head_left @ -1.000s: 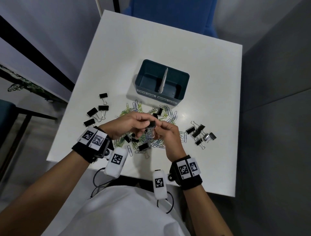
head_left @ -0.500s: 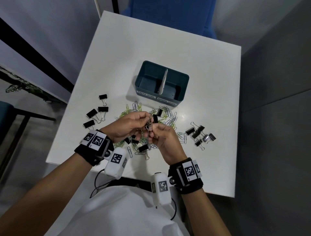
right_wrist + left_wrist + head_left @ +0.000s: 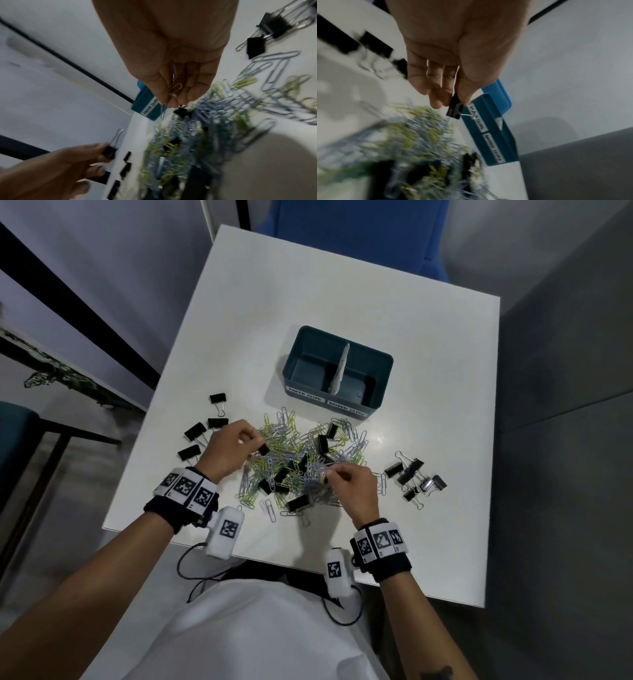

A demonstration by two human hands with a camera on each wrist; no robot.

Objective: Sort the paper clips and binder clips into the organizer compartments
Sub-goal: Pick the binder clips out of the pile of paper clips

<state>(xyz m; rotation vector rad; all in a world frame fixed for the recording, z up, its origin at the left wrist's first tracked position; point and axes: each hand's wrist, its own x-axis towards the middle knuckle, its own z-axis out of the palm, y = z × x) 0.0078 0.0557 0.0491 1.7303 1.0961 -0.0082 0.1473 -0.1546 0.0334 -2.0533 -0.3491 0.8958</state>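
Note:
A heap of green and silver paper clips (image 3: 301,460) mixed with black binder clips lies on the white table (image 3: 342,302) in front of the teal organizer (image 3: 337,371), whose two compartments hold nothing. My left hand (image 3: 236,446) pinches a small black binder clip (image 3: 263,449) (image 3: 454,109) over the heap's left side. My right hand (image 3: 346,484) hovers over the heap's right side and pinches a few paper clips (image 3: 173,86), one green and others silver.
A group of black binder clips (image 3: 205,433) lies left of the heap and another group (image 3: 414,477) to its right. The organizer's front labels read PAPER CLIPS (image 3: 306,394) and BINDER CLIPS (image 3: 347,409). A blue chair (image 3: 359,231) stands behind the table.
My hands were together above the heap, pulling a binder clip out of tangled paper clips. They have parted: the left went left with the binder clip, the right went right with the paper clips.

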